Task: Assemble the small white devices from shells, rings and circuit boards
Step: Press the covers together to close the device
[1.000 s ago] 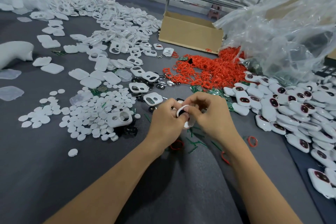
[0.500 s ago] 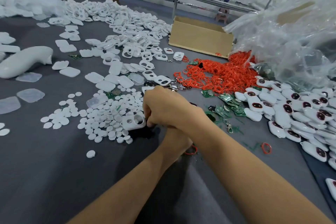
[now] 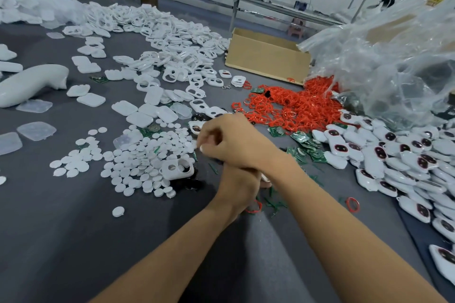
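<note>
Curled right hand (image 3: 234, 141) crosses over the left hand (image 3: 236, 189), fingertips (image 3: 202, 147) down among white discs (image 3: 138, 155). Pinching one? Can't tell. Left grip is hidden under that wrist, only a white sliver (image 3: 265, 177) peeking out. White shells (image 3: 157, 32) sprawl far left, finished devices (image 3: 394, 155) heap right, red rings (image 3: 290, 106) pile between, green boards (image 3: 305, 141) just beside. Bag (image 3: 394, 56) and box (image 3: 266, 61) sit behind them all.
</note>
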Demonstrator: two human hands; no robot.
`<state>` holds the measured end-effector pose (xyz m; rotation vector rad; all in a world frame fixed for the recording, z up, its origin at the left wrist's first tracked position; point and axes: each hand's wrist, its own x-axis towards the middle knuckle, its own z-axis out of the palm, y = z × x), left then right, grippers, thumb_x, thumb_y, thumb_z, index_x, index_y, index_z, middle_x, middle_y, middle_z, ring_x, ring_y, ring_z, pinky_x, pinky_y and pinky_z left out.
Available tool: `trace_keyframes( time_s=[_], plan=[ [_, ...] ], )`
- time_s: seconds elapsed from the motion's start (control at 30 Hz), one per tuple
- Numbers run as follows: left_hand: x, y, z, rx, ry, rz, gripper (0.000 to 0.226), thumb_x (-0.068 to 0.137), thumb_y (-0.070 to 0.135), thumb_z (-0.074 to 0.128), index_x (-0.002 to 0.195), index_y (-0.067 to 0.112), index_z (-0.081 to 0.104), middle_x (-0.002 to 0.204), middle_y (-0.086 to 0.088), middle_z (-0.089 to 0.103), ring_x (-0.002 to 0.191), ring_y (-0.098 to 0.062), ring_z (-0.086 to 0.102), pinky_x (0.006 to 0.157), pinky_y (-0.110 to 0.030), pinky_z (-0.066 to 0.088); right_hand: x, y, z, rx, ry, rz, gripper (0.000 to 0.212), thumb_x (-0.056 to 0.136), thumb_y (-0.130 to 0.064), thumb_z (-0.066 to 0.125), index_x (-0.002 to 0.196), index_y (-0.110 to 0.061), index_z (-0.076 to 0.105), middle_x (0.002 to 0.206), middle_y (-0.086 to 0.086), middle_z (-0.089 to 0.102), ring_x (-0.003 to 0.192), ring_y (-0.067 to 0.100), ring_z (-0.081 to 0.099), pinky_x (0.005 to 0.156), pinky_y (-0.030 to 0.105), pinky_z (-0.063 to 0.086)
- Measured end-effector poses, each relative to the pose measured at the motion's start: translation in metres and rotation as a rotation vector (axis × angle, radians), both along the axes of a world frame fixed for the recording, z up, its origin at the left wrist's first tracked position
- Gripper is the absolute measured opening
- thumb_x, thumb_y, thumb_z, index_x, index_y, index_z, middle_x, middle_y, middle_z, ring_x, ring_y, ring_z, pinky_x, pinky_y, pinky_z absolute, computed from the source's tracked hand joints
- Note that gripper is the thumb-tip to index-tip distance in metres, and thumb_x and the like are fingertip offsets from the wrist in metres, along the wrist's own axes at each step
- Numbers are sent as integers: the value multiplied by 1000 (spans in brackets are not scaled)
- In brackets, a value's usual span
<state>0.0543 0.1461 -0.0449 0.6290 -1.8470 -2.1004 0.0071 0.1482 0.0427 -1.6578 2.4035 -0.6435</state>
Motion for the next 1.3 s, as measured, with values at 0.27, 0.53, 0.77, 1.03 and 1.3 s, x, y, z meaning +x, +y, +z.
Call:
trace_keyframes(
  time_s=[0.27, 0.53, 0.77, 1.03, 1.3],
  plan=[
    [-5, 0, 14, -21, 127, 56, 17, 92, -2, 52, 92, 8, 66, 91, -17, 67, 84, -30, 68, 65, -37, 61, -13, 80, -3, -504, -592, -27, 15, 83, 5, 61, 87, -6, 71, 71, 8, 64, 66, 18, 59, 63, 24, 48],
    [-6, -6, 11, 121, 152, 30, 16, 94, -2, 51, 92, 6, 65, 84, -12, 71, 80, -24, 72, 68, -35, 61, -20, 102, -26, -678, -675, -199, 17, 84, 7, 62, 88, -7, 70, 67, -3, 67, 60, 7, 58, 60, 16, 47],
    [-10, -7, 10, 216, 149, 96, 14, 96, -2, 48, 93, 5, 60, 87, -11, 71, 78, -15, 71, 74, -30, 61, -25, 103, -47, -715, -747, -452, 6, 82, 10, 65, 85, 4, 67, 65, 17, 66, 57, 14, 63, 57, 19, 52],
    [-11, -3, 7, 163, 150, 66, 12, 98, 2, 49, 100, 10, 58, 99, -12, 69, 86, -14, 69, 72, -24, 59, -21, 99, -52, -596, -284, -551, 17, 73, -1, 74, 69, -16, 70, 83, 2, 65, 56, -1, 51, 58, 9, 38],
    [-9, -2, 9, 114, 149, 73, 19, 98, -3, 47, 97, 14, 57, 106, -18, 68, 93, -21, 69, 71, -22, 57, -20, 92, -61, -636, -220, -632, 10, 69, 0, 74, 66, -9, 71, 80, -4, 63, 60, 7, 56, 60, 11, 42]
  ],
)
